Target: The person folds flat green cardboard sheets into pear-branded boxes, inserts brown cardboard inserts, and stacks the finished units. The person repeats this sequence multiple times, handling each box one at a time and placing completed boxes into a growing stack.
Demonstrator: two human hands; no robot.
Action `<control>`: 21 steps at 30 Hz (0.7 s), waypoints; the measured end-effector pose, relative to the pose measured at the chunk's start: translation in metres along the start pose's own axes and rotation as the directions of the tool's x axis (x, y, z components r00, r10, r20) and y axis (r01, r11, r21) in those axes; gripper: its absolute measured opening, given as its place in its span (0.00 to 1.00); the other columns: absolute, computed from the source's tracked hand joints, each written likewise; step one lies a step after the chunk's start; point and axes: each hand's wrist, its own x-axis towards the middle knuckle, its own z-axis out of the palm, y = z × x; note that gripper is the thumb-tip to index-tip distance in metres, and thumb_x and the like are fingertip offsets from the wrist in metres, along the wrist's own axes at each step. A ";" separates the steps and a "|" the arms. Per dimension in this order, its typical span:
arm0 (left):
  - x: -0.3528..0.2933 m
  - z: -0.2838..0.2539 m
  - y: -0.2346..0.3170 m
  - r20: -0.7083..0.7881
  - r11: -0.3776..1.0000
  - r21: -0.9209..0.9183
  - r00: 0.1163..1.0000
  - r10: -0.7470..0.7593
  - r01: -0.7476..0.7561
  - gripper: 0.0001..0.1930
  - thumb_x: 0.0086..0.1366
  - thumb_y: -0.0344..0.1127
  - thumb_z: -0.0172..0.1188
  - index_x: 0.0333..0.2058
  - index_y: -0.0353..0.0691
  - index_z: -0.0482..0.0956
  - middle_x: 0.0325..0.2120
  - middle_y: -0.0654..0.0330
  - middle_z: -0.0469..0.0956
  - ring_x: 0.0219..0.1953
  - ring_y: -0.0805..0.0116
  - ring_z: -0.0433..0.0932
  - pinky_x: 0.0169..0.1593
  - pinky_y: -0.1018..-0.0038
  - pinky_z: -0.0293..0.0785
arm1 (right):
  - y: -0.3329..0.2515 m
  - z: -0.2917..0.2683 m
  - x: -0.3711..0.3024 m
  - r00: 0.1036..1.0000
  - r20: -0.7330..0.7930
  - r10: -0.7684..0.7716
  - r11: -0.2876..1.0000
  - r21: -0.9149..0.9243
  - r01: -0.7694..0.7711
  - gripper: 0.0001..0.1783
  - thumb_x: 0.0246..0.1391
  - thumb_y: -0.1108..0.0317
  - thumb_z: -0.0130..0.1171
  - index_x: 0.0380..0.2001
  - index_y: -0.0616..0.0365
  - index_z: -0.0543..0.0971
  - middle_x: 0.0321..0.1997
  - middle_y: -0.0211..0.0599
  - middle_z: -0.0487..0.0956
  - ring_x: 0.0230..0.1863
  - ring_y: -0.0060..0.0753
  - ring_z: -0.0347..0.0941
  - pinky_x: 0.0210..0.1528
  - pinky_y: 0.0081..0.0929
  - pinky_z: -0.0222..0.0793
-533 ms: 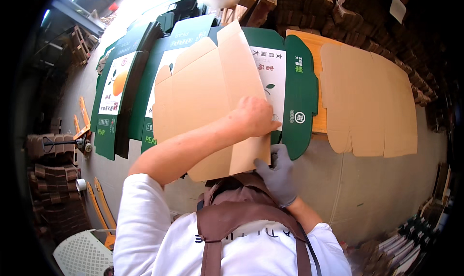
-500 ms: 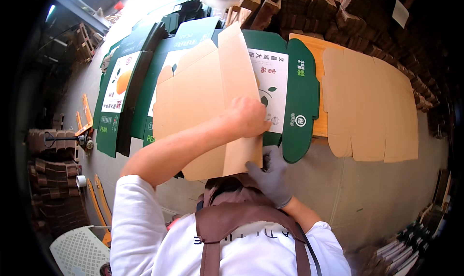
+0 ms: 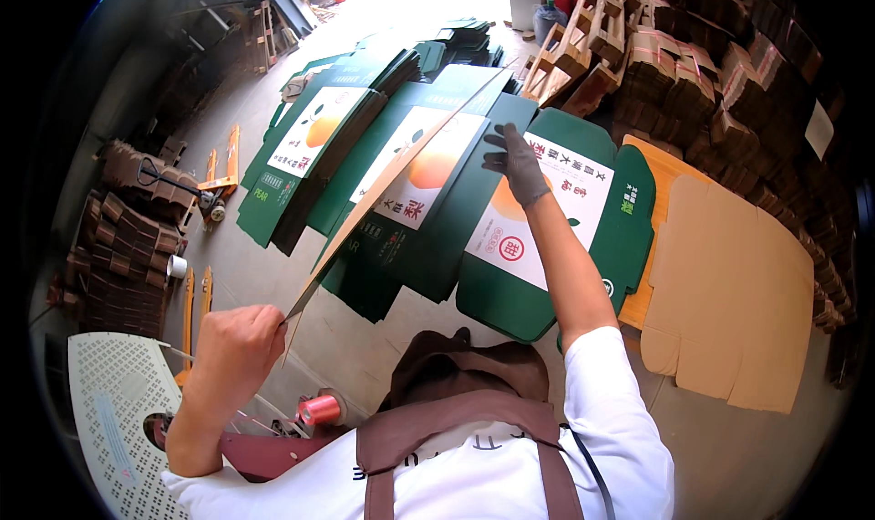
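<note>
A cardboard carton blank [image 3: 369,201] stands tilted and almost edge-on, its near end pinched in my bare left hand [image 3: 239,345]. The blank slants away from me, over a stack of green printed carton blanks [image 3: 401,164]. My right hand [image 3: 516,166], in a grey glove, is open with fingers apart over another green carton blank [image 3: 547,210] with a white panel and a pear picture. Whether the glove touches that blank I cannot tell.
Another green stack [image 3: 310,146] stands at left. A plain brown blank [image 3: 729,283] lies on an orange-brown tabletop [image 3: 652,237] at right. Cardboard bundles [image 3: 674,73] and wooden pallets [image 3: 583,46] are behind. Near left are a perforated pale panel [image 3: 118,411], a red spool [image 3: 319,411] and a pallet jack [image 3: 219,187].
My left hand has swung from the blank's right side to the lower left, tipping it edge-on. My gloved right hand has let go of it and reached forward over the green blank.
</note>
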 end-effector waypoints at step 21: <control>-0.141 0.049 -0.178 -0.461 0.939 -0.045 0.827 -0.323 0.341 0.12 0.51 0.17 0.62 0.35 0.36 0.75 0.28 0.53 0.78 0.29 0.53 0.78 0.32 0.65 0.73 | 0.021 0.221 0.115 0.977 0.145 -0.157 0.929 0.358 0.096 0.21 0.64 0.51 0.54 0.49 0.55 0.69 0.43 0.44 0.79 0.19 0.30 0.75 0.37 0.40 0.82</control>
